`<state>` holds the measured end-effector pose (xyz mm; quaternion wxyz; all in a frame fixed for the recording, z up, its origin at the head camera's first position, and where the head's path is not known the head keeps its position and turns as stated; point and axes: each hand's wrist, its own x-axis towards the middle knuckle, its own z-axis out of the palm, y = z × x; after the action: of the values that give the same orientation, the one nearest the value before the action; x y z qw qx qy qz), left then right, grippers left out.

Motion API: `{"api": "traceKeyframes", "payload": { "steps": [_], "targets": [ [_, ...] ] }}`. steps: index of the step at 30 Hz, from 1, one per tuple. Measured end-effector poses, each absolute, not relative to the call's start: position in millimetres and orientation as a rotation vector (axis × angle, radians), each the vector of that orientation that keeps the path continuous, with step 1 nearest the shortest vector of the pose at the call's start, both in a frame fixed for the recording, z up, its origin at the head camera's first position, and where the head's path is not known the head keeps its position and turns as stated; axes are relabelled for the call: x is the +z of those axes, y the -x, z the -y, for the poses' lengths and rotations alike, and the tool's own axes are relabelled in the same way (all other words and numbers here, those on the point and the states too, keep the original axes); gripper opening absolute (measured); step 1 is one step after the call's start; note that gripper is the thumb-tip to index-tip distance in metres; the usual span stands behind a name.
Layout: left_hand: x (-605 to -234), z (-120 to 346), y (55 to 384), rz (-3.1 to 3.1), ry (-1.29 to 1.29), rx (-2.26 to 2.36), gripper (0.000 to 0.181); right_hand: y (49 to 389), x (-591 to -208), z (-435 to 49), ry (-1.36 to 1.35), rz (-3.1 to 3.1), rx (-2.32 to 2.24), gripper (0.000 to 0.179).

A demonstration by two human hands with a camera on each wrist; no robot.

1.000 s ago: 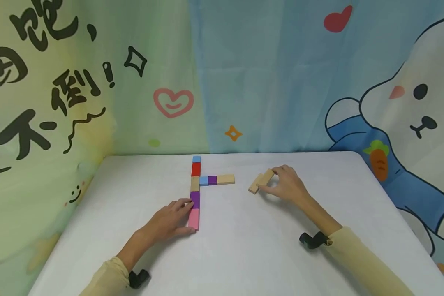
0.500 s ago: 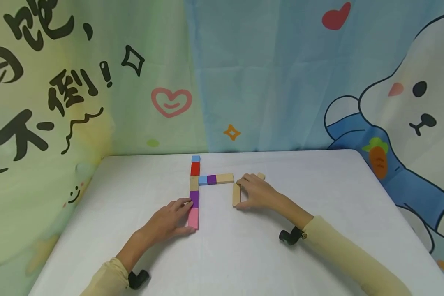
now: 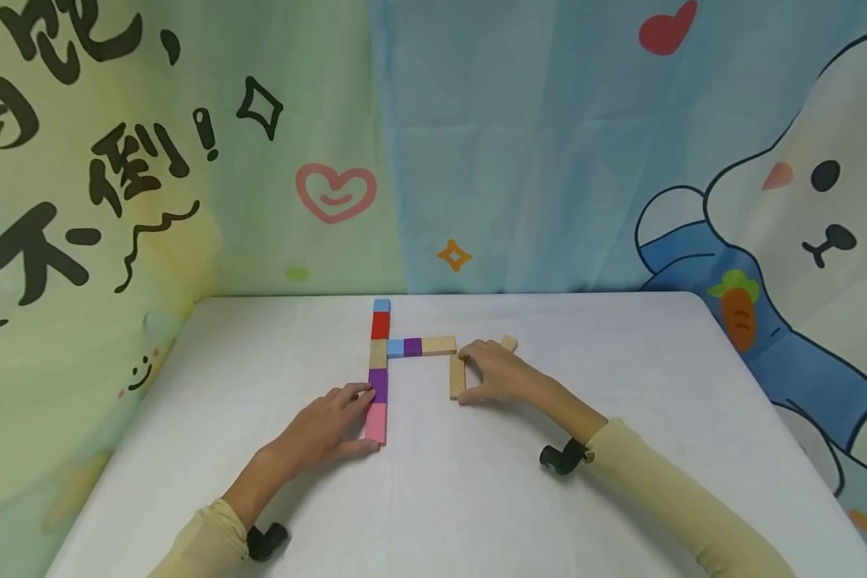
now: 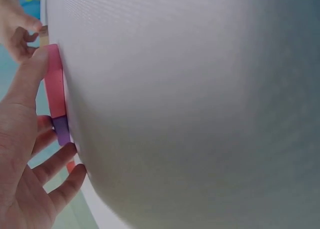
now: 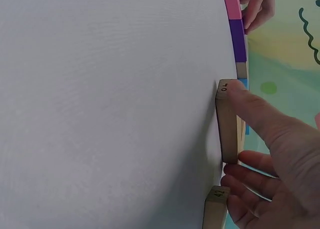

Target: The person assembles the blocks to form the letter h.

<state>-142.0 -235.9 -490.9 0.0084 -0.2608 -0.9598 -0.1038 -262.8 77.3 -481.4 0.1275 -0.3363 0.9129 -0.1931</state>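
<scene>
My right hand (image 3: pixel 504 373) pinches a plain wooden block (image 3: pixel 457 378) by its ends, thumb at the near end. The block lies flat, pointing toward me, below the right end of a short row. In the right wrist view its end bears the mark "40". A second wooden block (image 5: pixel 216 209), marked "42", lies beside the fingers and is mostly hidden in the head view. My left hand (image 3: pixel 321 429) rests along a column of blocks. Its thumb touches the near end of the pink block (image 4: pixel 55 81); its fingertips touch the purple block (image 3: pixel 379 386).
Farther up the column are a wooden block (image 3: pixel 379 354), a red block (image 3: pixel 380 325) and a light blue block (image 3: pixel 381 306). The row holds a blue block (image 3: pixel 395 348), a small purple block (image 3: pixel 413 348) and a wooden block (image 3: pixel 438 346). A printed curtain (image 3: pixel 520 160) hangs behind the white table (image 3: pixel 433 498).
My right hand has moved left with one wooden block, turning it to point toward me and setting it near the row's end. The second wooden block stays behind. My left hand keeps its place.
</scene>
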Motion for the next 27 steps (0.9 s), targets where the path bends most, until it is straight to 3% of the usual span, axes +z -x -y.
{"api": "traceKeyframes", "payload": {
  "steps": [10,27],
  "targets": [
    [-490.0,237.2,143.3,2.988,0.821,-0.325,0.079,260.3,-478.6,-78.0,1.017,-2.631,-0.601,0.063],
    [-489.4,236.4,142.7,2.998,0.824,-0.304,0.079,259.6,-485.0,-79.1,1.072,-2.63,-0.638,0.059]
  ]
}}
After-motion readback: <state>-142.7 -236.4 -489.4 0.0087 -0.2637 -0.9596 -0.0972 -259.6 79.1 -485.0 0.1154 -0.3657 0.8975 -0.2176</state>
